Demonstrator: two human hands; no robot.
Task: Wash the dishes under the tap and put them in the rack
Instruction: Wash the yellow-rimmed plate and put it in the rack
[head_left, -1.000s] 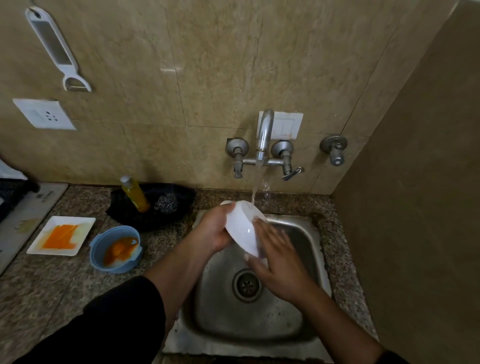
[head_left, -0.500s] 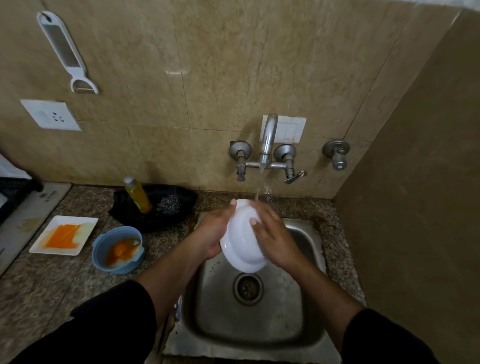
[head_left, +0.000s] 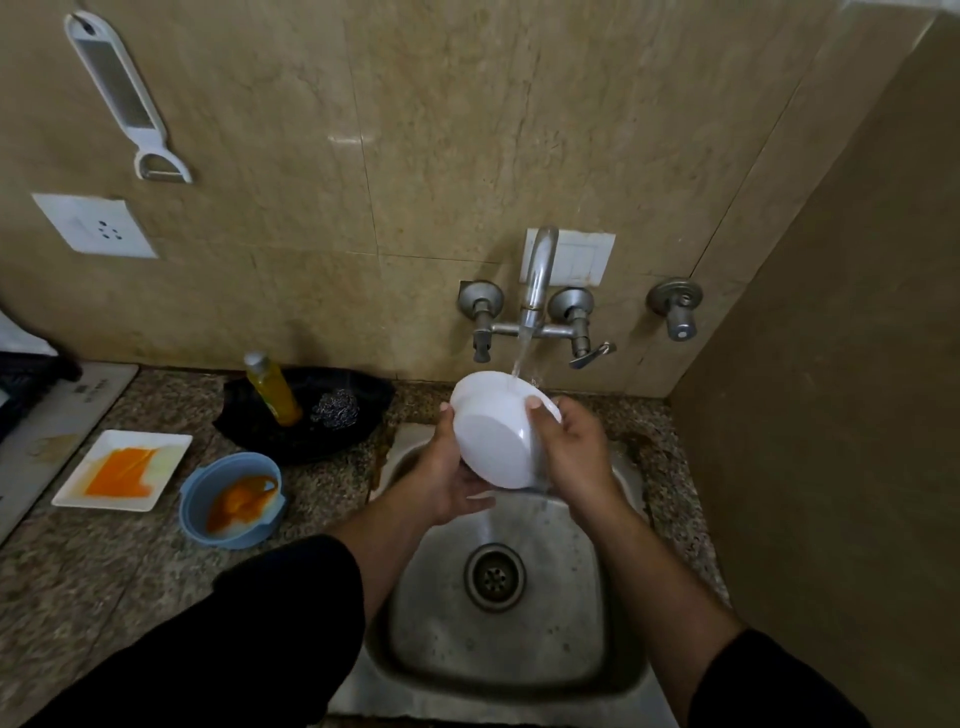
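A white bowl (head_left: 493, 434) is tilted over the steel sink (head_left: 524, 649), its underside towards me. Water from the tap (head_left: 537, 283) falls on its far rim. My left hand (head_left: 449, 470) grips the bowl from the left and below. On the right rim sits my right hand (head_left: 569, 449), fingers curled over the edge. A blue bowl (head_left: 231, 499) with orange residue and a white square plate (head_left: 122, 470) smeared orange stand on the counter to the left. No rack is in view.
A black tray (head_left: 363, 415) behind the dishes holds a yellow soap bottle (head_left: 272, 387) and a steel scrubber (head_left: 337, 410). A grater (head_left: 122, 98) and socket (head_left: 93, 226) are on the tiled wall. A brown side wall (head_left: 831, 415) closes the right.
The bowl has turned so its underside faces me and has risen closer to the tap. My right hand moved from the bowl's face to its right rim.
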